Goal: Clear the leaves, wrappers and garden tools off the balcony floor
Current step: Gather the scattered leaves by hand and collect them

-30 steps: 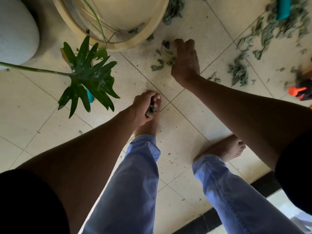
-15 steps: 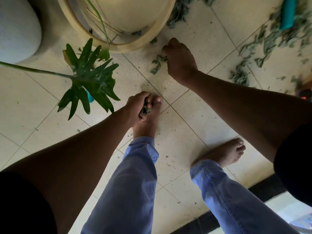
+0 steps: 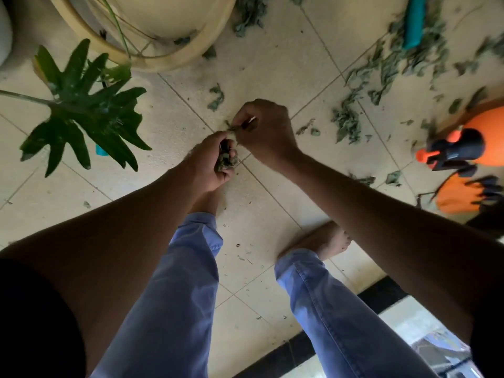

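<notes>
At centre frame, the left hand [image 3: 211, 162] is curled round a wad of dry leaves [image 3: 226, 160], held above the tiled floor [image 3: 272, 77]. Right hand [image 3: 263, 126] sits just above it, fingertips pinching a few more leaf scraps [image 3: 231, 128] at the mouth of the left fist.

Step in hand, as judged: leaf gathering, with the right hand's pickings being passed into the left-hand bundle.

Remaining on floor: two loose leaves [image 3: 216, 96] just above the hands; a dense leaf scatter [image 3: 381, 77] across the upper right; a teal-handled tool [image 3: 414, 23] lying in that scatter at the top edge; an orange sprayer [image 3: 463, 148] at the right edge. No wrappers identifiable.

Next move likely calls for freeing the right hand, then reaching to the near leaves. Left fist looks nearly full; a drop-off may be needed soon.
</notes>
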The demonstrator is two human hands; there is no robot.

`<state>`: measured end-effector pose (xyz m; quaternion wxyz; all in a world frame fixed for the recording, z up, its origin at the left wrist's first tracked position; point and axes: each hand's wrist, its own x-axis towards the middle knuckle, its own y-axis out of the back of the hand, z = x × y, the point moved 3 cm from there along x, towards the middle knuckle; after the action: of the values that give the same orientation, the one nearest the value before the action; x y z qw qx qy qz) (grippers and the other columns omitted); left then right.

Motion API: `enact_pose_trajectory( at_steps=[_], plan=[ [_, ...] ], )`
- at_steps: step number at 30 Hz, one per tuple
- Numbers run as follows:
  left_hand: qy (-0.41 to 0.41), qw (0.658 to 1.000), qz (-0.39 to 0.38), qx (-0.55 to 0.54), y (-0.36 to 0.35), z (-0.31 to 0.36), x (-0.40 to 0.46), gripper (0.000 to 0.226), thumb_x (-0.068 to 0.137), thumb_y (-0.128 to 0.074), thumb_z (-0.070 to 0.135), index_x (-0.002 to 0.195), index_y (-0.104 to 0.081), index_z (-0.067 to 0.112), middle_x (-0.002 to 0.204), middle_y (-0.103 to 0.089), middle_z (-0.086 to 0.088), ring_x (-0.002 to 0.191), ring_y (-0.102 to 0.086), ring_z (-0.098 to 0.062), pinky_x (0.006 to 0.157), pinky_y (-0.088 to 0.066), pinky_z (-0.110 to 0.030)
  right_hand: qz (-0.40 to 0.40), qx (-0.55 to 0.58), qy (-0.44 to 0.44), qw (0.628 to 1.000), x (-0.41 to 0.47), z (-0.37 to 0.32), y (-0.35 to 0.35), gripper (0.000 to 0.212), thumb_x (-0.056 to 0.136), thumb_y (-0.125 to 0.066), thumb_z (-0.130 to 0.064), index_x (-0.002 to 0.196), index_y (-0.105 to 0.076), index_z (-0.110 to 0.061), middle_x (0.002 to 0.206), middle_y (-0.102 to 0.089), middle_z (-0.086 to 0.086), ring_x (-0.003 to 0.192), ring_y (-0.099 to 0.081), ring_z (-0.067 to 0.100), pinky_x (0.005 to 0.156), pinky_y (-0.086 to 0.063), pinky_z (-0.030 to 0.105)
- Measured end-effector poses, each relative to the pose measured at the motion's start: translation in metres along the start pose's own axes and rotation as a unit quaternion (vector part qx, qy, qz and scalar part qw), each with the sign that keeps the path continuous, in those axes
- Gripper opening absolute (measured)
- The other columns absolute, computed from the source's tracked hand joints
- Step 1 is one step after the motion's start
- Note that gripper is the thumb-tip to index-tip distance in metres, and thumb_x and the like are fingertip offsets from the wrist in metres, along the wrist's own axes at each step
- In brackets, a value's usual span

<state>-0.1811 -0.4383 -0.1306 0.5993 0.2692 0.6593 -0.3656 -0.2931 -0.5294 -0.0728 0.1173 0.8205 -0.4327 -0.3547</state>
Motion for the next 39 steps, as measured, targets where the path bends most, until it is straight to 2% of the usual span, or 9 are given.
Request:
enact_pose_trajectory(
  at_steps=[8,12,16,18,21,24,27,34,39],
  plan=[
    [-0.032,0.989,-0.044,-0.134,-0.017,0.014,-0.007,0.014,0.064,-0.067,0.021,0.051,-0.062,0.018,0.059,-0.058,0.001,0.057,-0.065,-0.015,0.056,-0.052,-0.023,0.027,-0.271,0.076,0.959,-0.018,-0.026,-0.023,0.013,0.095,-0.058,-0.023,0.102,-0.069,-0.021,0.089,-0.069,-0.001,0.084,-0.062,0.020,0.061,-0.036,0.028],
    [-0.039,0.989,-0.049,-0.131,-0.007,0.019,-0.002,0.032,0.090,-0.059,0.040,0.074,-0.071,0.015,0.079,-0.068,-0.004,0.084,-0.071,-0.021,0.077,-0.055,-0.031,-0.005,-0.304,0.100,0.947,-0.011,-0.037,-0.028,0.021,0.100,-0.052,-0.024,0.108,-0.071,-0.022,0.094,-0.069,0.000,0.095,-0.060,0.018,0.064,-0.036,0.026],
    [-0.053,0.984,-0.036,-0.166,0.000,0.026,-0.006,0.033,0.097,-0.049,0.032,0.094,-0.073,0.010,0.093,-0.070,-0.009,0.094,-0.070,-0.023,0.077,-0.055,-0.031,-0.075,-0.265,0.116,0.954,-0.001,-0.046,-0.038,0.027,0.096,-0.051,-0.019,0.106,-0.076,-0.020,0.103,-0.067,0.003,0.104,-0.055,0.019,0.069,-0.038,0.025],
    [-0.059,0.988,-0.009,-0.141,0.005,0.030,-0.006,0.022,0.095,-0.050,0.026,0.088,-0.067,0.014,0.078,-0.064,-0.005,0.072,-0.067,-0.016,0.062,-0.053,-0.024,-0.051,-0.190,0.078,0.977,0.007,-0.044,-0.037,0.023,0.093,-0.052,-0.015,0.100,-0.075,-0.013,0.109,-0.062,0.008,0.105,-0.053,0.021,0.074,-0.048,0.030],
    [-0.019,0.989,-0.010,-0.144,0.013,0.033,-0.008,0.039,0.099,-0.051,0.029,0.061,-0.049,0.022,0.048,-0.041,0.008,0.035,-0.039,-0.005,0.030,-0.026,-0.016,0.044,-0.178,0.063,0.981,0.031,-0.035,-0.033,0.023,0.090,-0.056,-0.011,0.107,-0.071,-0.013,0.116,-0.060,0.009,0.109,-0.053,0.024,0.083,-0.052,0.037],
    [-0.007,0.989,-0.020,-0.146,0.021,0.030,-0.010,0.041,0.102,-0.051,0.032,0.063,-0.046,0.023,0.046,-0.039,0.009,0.033,-0.037,-0.005,0.028,-0.021,-0.015,-0.010,-0.335,0.081,0.939,0.065,-0.018,-0.044,0.054,0.096,-0.054,-0.027,0.149,-0.045,-0.019,0.156,-0.035,0.016,0.141,-0.035,0.035,0.111,-0.039,0.044],
    [-0.002,0.990,-0.030,-0.140,0.031,0.027,-0.010,0.040,0.104,-0.049,0.032,0.065,-0.046,0.022,0.045,-0.041,0.007,0.032,-0.039,-0.005,0.027,-0.021,-0.015,-0.068,-0.405,0.112,0.905,0.096,-0.007,-0.059,0.072,0.098,-0.050,-0.049,0.160,-0.021,-0.027,0.165,-0.011,0.028,0.153,-0.010,0.047,0.124,-0.018,0.057],
    [0.008,0.993,-0.041,-0.109,0.052,0.020,-0.008,0.050,0.103,-0.050,0.032,0.054,-0.052,0.024,0.046,-0.041,0.009,0.033,-0.036,-0.003,0.031,-0.016,-0.014,-0.084,-0.443,0.184,0.874,0.141,-0.023,-0.088,0.071,0.100,-0.027,-0.059,0.163,-0.002,-0.036,0.171,-0.010,0.010,0.154,-0.008,0.045,0.122,-0.004,0.064],
    [0.010,0.993,-0.052,-0.103,0.054,0.018,-0.002,0.056,0.102,-0.050,0.032,0.047,-0.054,0.024,0.046,-0.041,0.010,0.033,-0.035,-0.002,0.032,-0.015,-0.014,-0.049,-0.427,0.124,0.895,0.136,-0.013,-0.085,0.070,0.103,-0.027,-0.047,0.163,-0.013,-0.015,0.167,-0.021,0.013,0.155,-0.012,0.039,0.126,-0.003,0.055]
  ],
)
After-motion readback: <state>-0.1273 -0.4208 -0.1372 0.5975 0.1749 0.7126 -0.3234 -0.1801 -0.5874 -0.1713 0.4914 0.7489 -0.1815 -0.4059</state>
